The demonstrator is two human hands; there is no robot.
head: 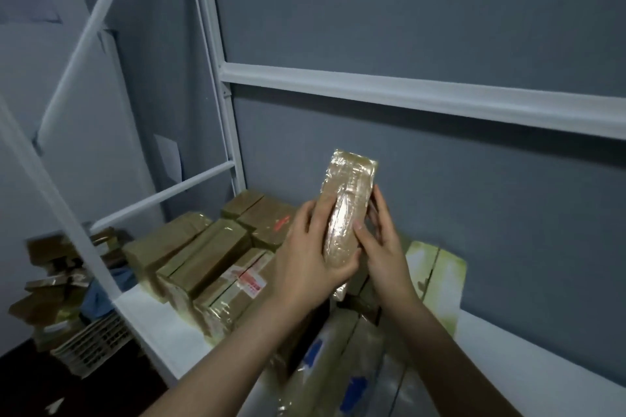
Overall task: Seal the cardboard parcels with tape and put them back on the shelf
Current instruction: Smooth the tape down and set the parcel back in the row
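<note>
Both hands, left hand (313, 249) and right hand (381, 240), grasp one taped parcel (345, 203) upright above the shelf's (162, 332) stacked boxes (210, 257).

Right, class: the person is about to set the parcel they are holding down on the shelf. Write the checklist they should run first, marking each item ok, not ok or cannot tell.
1. Grip: ok. The left hand and right hand both hold the held parcel.
2. Tape on the visible face and top end: ok, glossy wrap covers them.
3. Tape on the lower end and back: cannot tell, the hands hide them.
4. Free room on the shelf board: ok, bare white board shows in front of the stacked parcels.
5. Flat landing spot straight below: cannot tell, the arms hide it.
</note>
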